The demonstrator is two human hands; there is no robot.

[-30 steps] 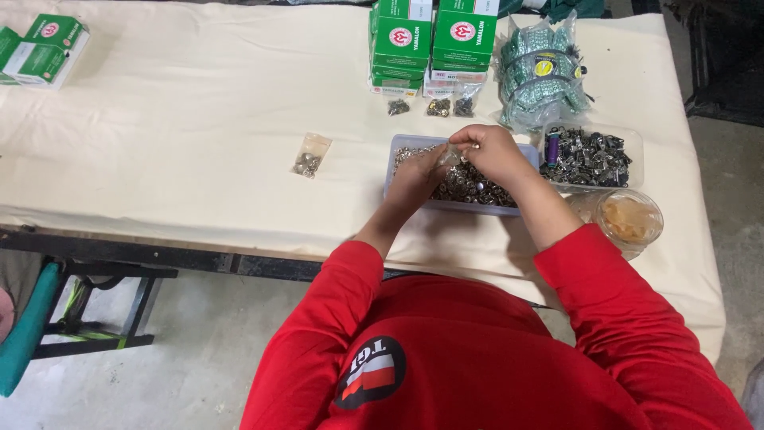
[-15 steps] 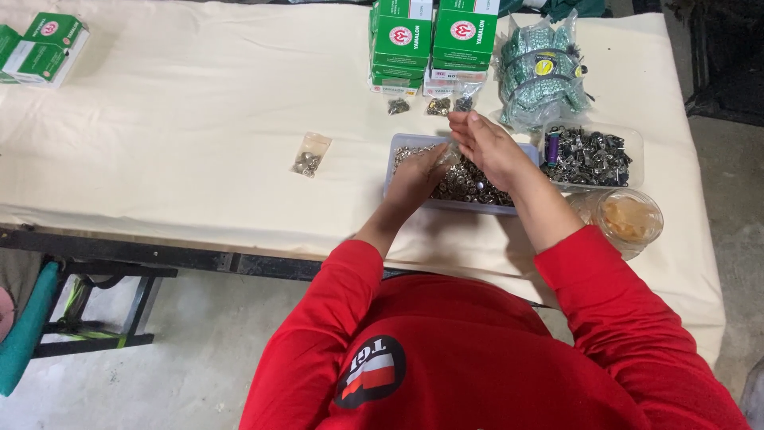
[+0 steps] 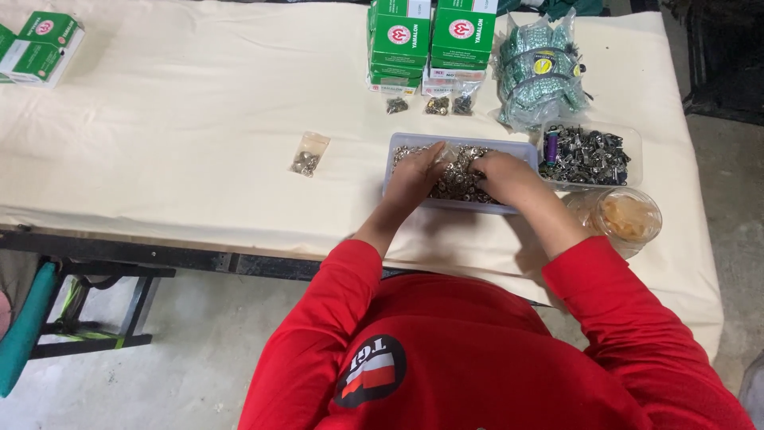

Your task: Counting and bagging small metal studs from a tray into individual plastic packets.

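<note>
Green-and-white boxes beyond my hands; left hand, right hand close together, fingers buried in small metal parts; tray long axis crosswise; grip unclear.

I have one view only, from the head camera, looking steeply down over the red-sleeved shoulders onto the cloth-covered table. It sits fairly high, taking in the table's near edge, the floor below, and the far side.

green boxes | foil-pack bag | round tub | small filled bag
</note>
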